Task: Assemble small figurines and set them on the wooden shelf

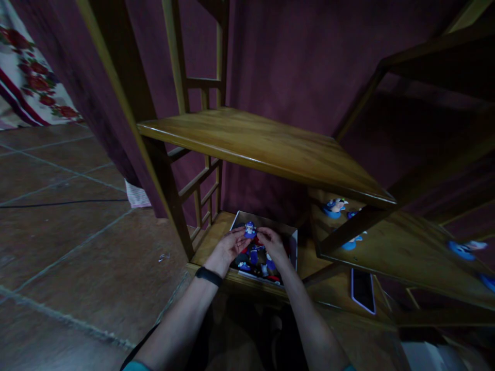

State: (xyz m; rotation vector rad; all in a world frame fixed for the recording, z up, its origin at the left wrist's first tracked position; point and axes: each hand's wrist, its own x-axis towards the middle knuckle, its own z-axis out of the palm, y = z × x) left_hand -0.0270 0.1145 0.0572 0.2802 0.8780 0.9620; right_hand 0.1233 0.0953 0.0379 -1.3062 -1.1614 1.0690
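Note:
A small blue-and-white figurine point(250, 230) on a round blue base is held up between my two hands, just above an open box point(293, 247). My left hand point(232, 244), with a dark band on its wrist, grips the base from the left. On the other side, the fingers of my right hand point(271, 241) pinch the base's right edge. Below, several more blue, white and red figurines point(255, 255) lie jumbled in the box, partly covered by my hands. The box rests on the lowest wooden shelf.
Over the box juts a wooden shelf board point(247, 136). To the right, several figurines, one a blue-based figurine point(333, 207), stand on another shelf point(402, 242). A tablet or phone point(362, 290) lies lower right. A wooden upright point(170, 196) rises at the left, beside a purple curtain point(96, 103).

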